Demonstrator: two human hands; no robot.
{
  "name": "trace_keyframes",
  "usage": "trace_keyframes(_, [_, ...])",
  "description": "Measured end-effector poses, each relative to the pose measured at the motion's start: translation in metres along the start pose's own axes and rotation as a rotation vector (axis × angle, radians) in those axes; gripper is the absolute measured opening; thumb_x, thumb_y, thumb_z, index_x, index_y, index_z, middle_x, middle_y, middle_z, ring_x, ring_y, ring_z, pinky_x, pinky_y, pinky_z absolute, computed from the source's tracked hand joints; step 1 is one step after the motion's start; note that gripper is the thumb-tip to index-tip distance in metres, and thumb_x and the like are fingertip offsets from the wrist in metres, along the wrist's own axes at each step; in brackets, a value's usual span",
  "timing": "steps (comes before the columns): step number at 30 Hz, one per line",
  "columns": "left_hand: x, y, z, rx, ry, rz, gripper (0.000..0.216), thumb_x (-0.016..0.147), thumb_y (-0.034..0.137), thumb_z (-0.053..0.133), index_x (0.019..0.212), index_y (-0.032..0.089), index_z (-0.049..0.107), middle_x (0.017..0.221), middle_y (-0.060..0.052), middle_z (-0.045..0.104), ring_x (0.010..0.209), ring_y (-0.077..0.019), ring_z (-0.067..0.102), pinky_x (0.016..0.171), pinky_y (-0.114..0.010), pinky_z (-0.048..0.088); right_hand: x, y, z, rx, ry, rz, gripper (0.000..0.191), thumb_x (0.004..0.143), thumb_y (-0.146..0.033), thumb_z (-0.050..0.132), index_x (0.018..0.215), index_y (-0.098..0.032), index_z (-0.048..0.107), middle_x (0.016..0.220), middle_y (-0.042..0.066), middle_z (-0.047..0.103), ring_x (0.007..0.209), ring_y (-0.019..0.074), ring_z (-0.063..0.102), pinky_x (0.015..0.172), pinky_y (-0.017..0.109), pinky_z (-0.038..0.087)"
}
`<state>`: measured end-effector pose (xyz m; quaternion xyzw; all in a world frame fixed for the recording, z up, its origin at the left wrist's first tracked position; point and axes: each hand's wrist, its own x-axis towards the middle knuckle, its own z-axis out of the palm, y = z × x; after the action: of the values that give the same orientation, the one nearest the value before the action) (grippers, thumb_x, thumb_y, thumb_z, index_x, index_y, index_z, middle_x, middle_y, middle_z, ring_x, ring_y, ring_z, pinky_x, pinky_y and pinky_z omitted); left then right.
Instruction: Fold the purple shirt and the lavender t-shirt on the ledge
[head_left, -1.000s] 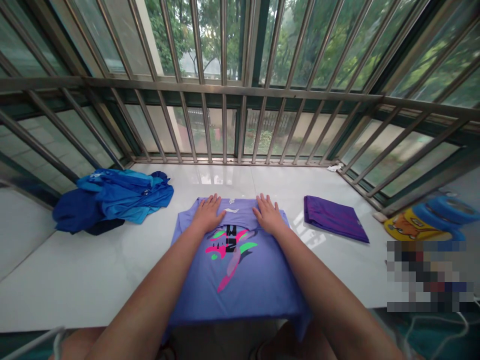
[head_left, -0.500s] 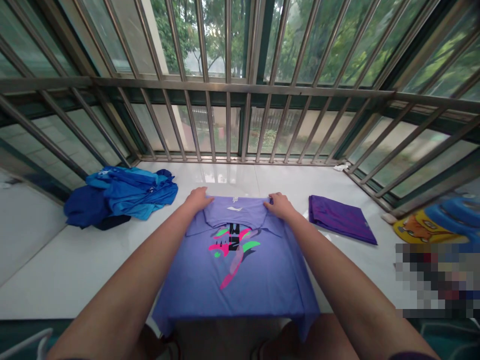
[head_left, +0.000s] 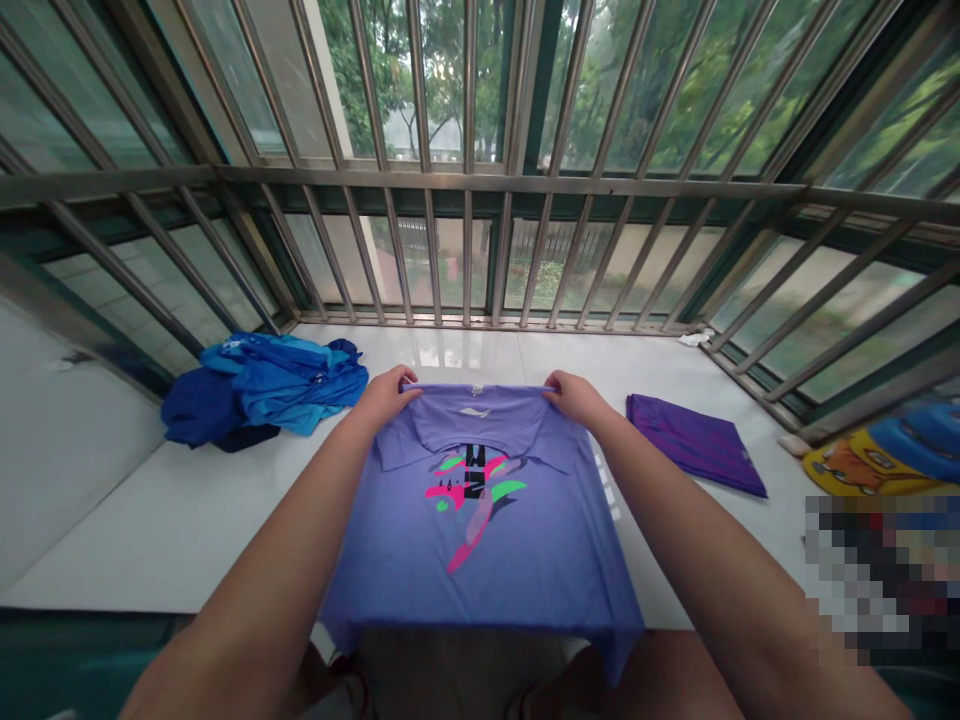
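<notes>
Left hand [head_left: 386, 395] and right hand [head_left: 574, 397], flat before, now pinch the far corners of the lavender shirt [head_left: 480, 540], lifting them

Lavender shirt [head_left: 480, 540], pink-green-black print; blue pile [head_left: 262, 395]; purple cloth [head_left: 694, 440]

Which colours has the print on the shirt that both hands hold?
Pink, green and black, on a lavender shirt; head view.

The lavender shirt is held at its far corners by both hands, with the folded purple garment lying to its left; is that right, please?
Not quite: the head view shows the folded purple garment right of the lavender shirt. The rest stands.
</notes>
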<state>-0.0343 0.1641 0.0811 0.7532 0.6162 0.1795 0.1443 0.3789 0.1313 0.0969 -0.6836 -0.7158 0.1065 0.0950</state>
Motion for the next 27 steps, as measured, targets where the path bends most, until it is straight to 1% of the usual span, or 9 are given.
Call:
trace_keyframes(4, [-0.063,0.005,-0.016,-0.042,0.112,0.244,0.035,0.09,0.03,0.071,0.123,0.022,0.077,0.103,-0.008,0.077,0.101,-0.0279,0.071,0.095,-0.04,0.055,-0.057,0.002,-0.02,0.052,0.074,-0.148,0.015,0.102,-0.023,0.066,0.116,-0.02,0.072,0.111,0.007,0.079,0.103,0.0205,0.072,0.09,0.029,0.051])
trace_keyframes(7, [-0.127,0.002,-0.006,0.013,0.176,0.358,0.023,0.097,0.026,0.064,0.113,0.023,0.08,0.103,-0.01,0.077,0.101,-0.0285,0.07,0.094,-0.043,0.055,-0.119,0.007,-0.013,0.048,0.168,-0.387,0.014,0.103,-0.021,0.062,0.114,-0.021,0.071,0.112,0.008,0.078,0.108,0.0229,0.072,0.11,0.041,0.048])
trace_keyframes(9, [-0.172,-0.004,0.011,0.072,0.195,0.379,0.025,0.098,0.021,0.061,0.113,0.024,0.081,0.105,-0.01,0.077,0.099,-0.0276,0.07,0.091,-0.042,0.057,-0.164,0.01,0.007,0.016,0.219,-0.519,0.019,0.102,-0.015,0.059,0.115,-0.023,0.071,0.111,0.007,0.078,0.108,0.0229,0.073,0.122,0.05,0.041])
trace_keyframes(11, [-0.213,-0.012,0.033,0.127,0.188,0.378,0.026,0.096,0.017,0.061,0.11,0.025,0.082,0.106,-0.01,0.077,0.097,-0.027,0.071,0.09,-0.043,0.059,-0.206,0.01,0.034,-0.032,0.219,-0.559,0.027,0.099,-0.009,0.059,0.117,-0.025,0.071,0.113,0.006,0.078,0.11,0.0229,0.074,0.124,0.054,0.038])
trace_keyframes(15, [-0.268,-0.027,0.062,0.121,0.16,0.37,0.028,0.098,0.03,0.066,0.123,0.026,0.08,0.127,-0.011,0.077,0.114,-0.0298,0.074,0.103,-0.046,0.06,-0.267,0.008,0.085,-0.091,0.202,-0.5,0.038,0.096,-0.008,0.062,0.129,-0.026,0.07,0.131,0.01,0.075,0.12,0.028,0.073,0.116,0.053,0.051])
trace_keyframes(18, [-0.28,-0.03,0.058,0.051,0.139,0.339,0.036,0.101,0.042,0.066,0.132,0.027,0.076,0.138,-0.011,0.074,0.126,-0.0305,0.071,0.111,-0.047,0.058,-0.284,0.007,0.099,-0.084,0.237,-0.452,0.039,0.101,-0.018,0.062,0.139,-0.025,0.067,0.145,0.014,0.069,0.133,0.033,0.066,0.113,0.055,0.054])
trace_keyframes(21, [-0.272,-0.029,0.042,-0.002,0.164,0.232,0.038,0.104,0.044,0.057,0.128,0.022,0.076,0.135,-0.013,0.075,0.127,-0.0304,0.07,0.115,-0.047,0.055,-0.279,0.005,0.092,-0.079,0.273,-0.365,0.036,0.103,-0.027,0.061,0.139,-0.023,0.067,0.147,0.016,0.067,0.135,0.0351,0.064,0.115,0.055,0.052])
trace_keyframes(23, [-0.26,-0.029,0.032,-0.009,0.208,0.081,0.042,0.103,0.044,0.052,0.126,0.017,0.075,0.128,-0.016,0.076,0.122,-0.0316,0.071,0.114,-0.048,0.054,-0.269,0.003,0.082,-0.087,0.279,-0.242,0.033,0.106,-0.031,0.058,0.136,-0.021,0.068,0.138,0.016,0.069,0.125,0.0337,0.068,0.109,0.051,0.055])
trace_keyframes(27, [-0.243,-0.032,0.024,-0.022,0.205,-0.256,0.055,0.099,0.048,0.048,0.132,0.009,0.068,0.118,-0.018,0.077,0.102,-0.0303,0.076,0.097,-0.043,0.06,-0.247,0.004,0.065,-0.129,0.277,0.108,0.035,0.109,-0.037,0.051,0.131,-0.015,0.068,0.123,0.02,0.072,0.113,0.0337,0.071,0.101,0.045,0.055])
